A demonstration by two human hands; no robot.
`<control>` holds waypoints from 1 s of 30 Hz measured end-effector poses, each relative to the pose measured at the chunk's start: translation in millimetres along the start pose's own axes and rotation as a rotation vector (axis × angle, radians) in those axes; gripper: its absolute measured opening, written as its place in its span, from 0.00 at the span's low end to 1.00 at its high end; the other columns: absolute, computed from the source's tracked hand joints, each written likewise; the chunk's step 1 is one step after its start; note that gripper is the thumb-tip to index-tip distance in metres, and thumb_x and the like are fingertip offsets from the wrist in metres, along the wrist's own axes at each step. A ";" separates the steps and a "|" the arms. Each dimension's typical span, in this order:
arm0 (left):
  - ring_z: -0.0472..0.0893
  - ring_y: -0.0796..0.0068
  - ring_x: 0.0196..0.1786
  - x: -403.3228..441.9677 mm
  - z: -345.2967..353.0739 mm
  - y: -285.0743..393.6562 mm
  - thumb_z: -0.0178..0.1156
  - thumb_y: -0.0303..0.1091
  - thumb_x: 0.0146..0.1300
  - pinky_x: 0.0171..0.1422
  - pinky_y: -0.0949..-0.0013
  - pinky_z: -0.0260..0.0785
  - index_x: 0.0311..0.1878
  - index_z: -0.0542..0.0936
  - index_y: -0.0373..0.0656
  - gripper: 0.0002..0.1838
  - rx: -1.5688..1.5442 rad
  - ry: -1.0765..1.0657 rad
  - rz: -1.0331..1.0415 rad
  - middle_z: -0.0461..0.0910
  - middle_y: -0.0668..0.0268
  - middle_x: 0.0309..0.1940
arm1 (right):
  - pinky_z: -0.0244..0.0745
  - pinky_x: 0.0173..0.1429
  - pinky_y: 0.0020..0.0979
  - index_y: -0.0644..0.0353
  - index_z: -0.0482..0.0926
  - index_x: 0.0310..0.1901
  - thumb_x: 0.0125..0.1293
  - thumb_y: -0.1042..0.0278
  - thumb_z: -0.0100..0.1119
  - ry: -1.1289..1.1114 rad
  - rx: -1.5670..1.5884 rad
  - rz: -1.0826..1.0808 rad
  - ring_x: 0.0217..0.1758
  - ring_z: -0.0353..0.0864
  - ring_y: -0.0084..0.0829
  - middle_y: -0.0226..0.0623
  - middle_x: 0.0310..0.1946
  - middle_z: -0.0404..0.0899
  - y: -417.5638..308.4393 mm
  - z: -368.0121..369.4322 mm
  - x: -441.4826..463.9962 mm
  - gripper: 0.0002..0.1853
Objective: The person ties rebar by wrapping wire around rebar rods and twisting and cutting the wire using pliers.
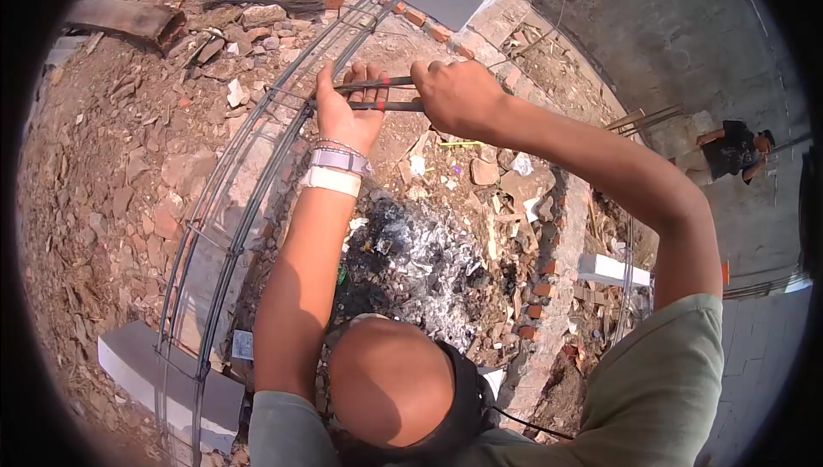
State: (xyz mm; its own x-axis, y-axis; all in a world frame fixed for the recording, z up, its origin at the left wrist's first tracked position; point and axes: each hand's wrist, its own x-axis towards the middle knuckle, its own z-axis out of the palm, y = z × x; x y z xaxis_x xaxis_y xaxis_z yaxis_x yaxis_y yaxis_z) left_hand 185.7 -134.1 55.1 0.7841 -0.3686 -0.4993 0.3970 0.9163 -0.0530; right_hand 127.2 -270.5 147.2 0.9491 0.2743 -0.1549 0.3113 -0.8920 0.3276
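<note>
My right hand (454, 97) is closed around the ends of the dark handles of a pair of pincers (399, 106), which carry red bands. The pincers point left toward a long rebar cage (230, 248), and their head meets the bars near my left hand. My left hand (350, 116) is palm up beside the cage, its thumb apart from the fingers. The handles cross over its fingers, which look stretched rather than wrapped round. A bracelet and pale bands circle the left wrist. The exact contact of the jaws is hard to make out.
The cage runs over a concrete strip, with a white-sided block (176, 381) under its near end. Rubble (129, 184) covers the left ground; ash (420, 261) lies below my hands. A brick edge (549, 270) runs right. Another person (733, 150) stands at far right.
</note>
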 end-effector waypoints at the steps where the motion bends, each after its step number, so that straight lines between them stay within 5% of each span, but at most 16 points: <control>1: 0.80 0.58 0.42 17.9 -7.3 -6.5 0.59 0.49 0.70 0.56 0.54 0.76 0.35 0.70 0.42 0.20 0.040 0.013 0.036 0.76 0.60 0.34 | 0.79 0.35 0.46 0.67 0.69 0.42 0.66 0.62 0.57 0.018 0.001 0.021 0.31 0.84 0.49 0.49 0.29 0.81 -1.4 4.1 -1.3 0.15; 2: 0.79 0.63 0.36 5.6 -3.7 -11.9 0.57 0.49 0.71 0.51 0.57 0.77 0.29 0.67 0.44 0.21 0.127 0.027 0.095 0.74 0.62 0.28 | 0.80 0.39 0.46 0.69 0.70 0.43 0.62 0.58 0.61 -0.070 0.023 0.007 0.37 0.86 0.48 0.48 0.33 0.84 -11.2 -13.2 -7.9 0.20; 5: 0.72 0.75 0.22 -1.3 -5.1 -16.3 0.57 0.42 0.71 0.35 0.60 0.79 0.33 0.67 0.46 0.15 0.145 0.190 0.093 0.68 0.71 0.22 | 0.80 0.45 0.41 0.72 0.72 0.55 0.57 0.43 0.70 -0.611 0.265 0.046 0.43 0.86 0.43 0.53 0.41 0.83 -5.1 -28.3 4.6 0.38; 7: 0.71 0.77 0.21 1.2 -14.9 -15.5 0.55 0.42 0.72 0.34 0.61 0.79 0.33 0.69 0.47 0.13 0.180 0.140 0.089 0.67 0.74 0.19 | 0.80 0.54 0.41 0.72 0.72 0.60 0.64 0.42 0.64 -0.914 0.695 0.066 0.49 0.85 0.44 0.52 0.44 0.84 11.1 -14.5 9.2 0.38; 10: 0.70 0.75 0.17 -2.8 -13.2 -9.3 0.57 0.43 0.68 0.24 0.63 0.74 0.28 0.68 0.44 0.16 0.086 0.123 0.083 0.68 0.71 0.19 | 0.80 0.61 0.44 0.70 0.71 0.61 0.74 0.48 0.53 -1.117 1.826 0.198 0.52 0.85 0.46 0.50 0.44 0.83 17.0 1.6 -1.1 0.30; 11: 0.70 0.75 0.17 -5.7 -13.8 -7.0 0.57 0.43 0.68 0.24 0.63 0.74 0.28 0.69 0.45 0.16 0.063 0.095 0.070 0.68 0.71 0.19 | 0.83 0.50 0.44 0.68 0.74 0.56 0.75 0.50 0.52 -1.064 1.955 0.219 0.46 0.87 0.46 0.50 0.44 0.84 8.5 9.9 -4.6 0.25; 15: 0.73 0.75 0.22 2.5 -35.2 1.4 0.59 0.47 0.67 0.36 0.60 0.78 0.35 0.72 0.50 0.13 0.067 -0.212 -0.017 0.70 0.74 0.20 | 0.79 0.37 0.44 0.64 0.72 0.45 0.71 0.61 0.54 -0.429 0.709 0.083 0.38 0.86 0.47 0.50 0.36 0.83 -1.8 8.7 13.0 0.13; 17: 0.78 0.65 0.34 -0.4 -32.7 2.1 0.61 0.53 0.64 0.47 0.54 0.73 0.38 0.73 0.50 0.17 0.201 -0.158 -0.117 0.76 0.69 0.26 | 0.77 0.30 0.44 0.62 0.72 0.39 0.70 0.66 0.56 -0.105 0.131 0.049 0.34 0.86 0.47 0.49 0.32 0.82 -5.4 16.7 6.7 0.09; 18: 0.78 0.66 0.36 -7.9 -25.1 -2.1 0.61 0.53 0.64 0.49 0.54 0.72 0.40 0.73 0.49 0.18 0.165 -0.155 -0.128 0.77 0.69 0.28 | 0.79 0.31 0.47 0.64 0.70 0.42 0.68 0.68 0.54 0.101 -0.068 0.074 0.33 0.85 0.51 0.56 0.34 0.81 -3.6 17.6 12.0 0.09; 21: 0.78 0.69 0.32 -1.5 -9.4 -25.9 0.60 0.54 0.65 0.43 0.57 0.76 0.39 0.71 0.48 0.19 -0.047 -0.097 -0.064 0.76 0.67 0.30 | 0.82 0.34 0.46 0.64 0.67 0.46 0.69 0.68 0.52 0.141 -0.169 0.037 0.35 0.86 0.52 0.52 0.34 0.82 -12.1 21.1 -1.9 0.10; 25: 0.74 0.71 0.22 16.9 -2.2 -36.9 0.58 0.46 0.69 0.34 0.61 0.79 0.27 0.68 0.48 0.18 -0.044 0.128 0.000 0.68 0.71 0.18 | 0.79 0.41 0.48 0.65 0.69 0.49 0.64 0.56 0.62 0.000 0.055 -0.071 0.39 0.85 0.53 0.54 0.33 0.81 -24.0 -12.2 -17.1 0.22; 26: 0.74 0.72 0.20 11.7 -3.4 -38.8 0.59 0.45 0.67 0.29 0.62 0.77 0.26 0.68 0.48 0.18 -0.041 0.104 0.052 0.69 0.71 0.17 | 0.79 0.46 0.45 0.69 0.72 0.51 0.62 0.49 0.66 -0.222 0.196 0.037 0.40 0.86 0.50 0.54 0.35 0.83 -30.1 -36.2 -13.7 0.29; 27: 0.73 0.72 0.17 5.1 -7.3 -40.0 0.60 0.43 0.65 0.25 0.63 0.74 0.24 0.68 0.48 0.17 -0.036 0.084 0.100 0.70 0.71 0.17 | 0.79 0.47 0.45 0.69 0.74 0.51 0.64 0.49 0.65 -0.425 0.387 0.034 0.42 0.86 0.49 0.53 0.37 0.83 -18.3 -32.1 -3.5 0.28; 29: 0.72 0.75 0.20 8.1 -25.3 -39.0 0.60 0.44 0.64 0.33 0.61 0.77 0.26 0.68 0.51 0.16 -0.085 -0.191 0.076 0.67 0.75 0.16 | 0.79 0.50 0.44 0.69 0.76 0.52 0.66 0.50 0.62 -0.829 0.776 0.031 0.45 0.87 0.47 0.53 0.39 0.84 11.7 -17.4 10.3 0.26; 30: 0.72 0.76 0.21 7.4 -28.4 -37.4 0.61 0.45 0.64 0.35 0.61 0.77 0.26 0.68 0.52 0.15 -0.120 -0.245 0.040 0.67 0.76 0.16 | 0.78 0.41 0.41 0.64 0.78 0.52 0.69 0.52 0.59 -0.966 1.481 0.254 0.36 0.86 0.38 0.43 0.35 0.85 5.0 -19.0 -3.4 0.22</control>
State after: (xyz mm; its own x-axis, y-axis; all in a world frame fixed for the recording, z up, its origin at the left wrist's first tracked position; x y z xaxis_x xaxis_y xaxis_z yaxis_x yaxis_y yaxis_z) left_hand 163.1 -166.6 28.9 0.8957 -0.3454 -0.2801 0.3154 0.9375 -0.1472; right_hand 126.5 -269.1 167.1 0.4307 0.2907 -0.8544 -0.6390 -0.5704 -0.5162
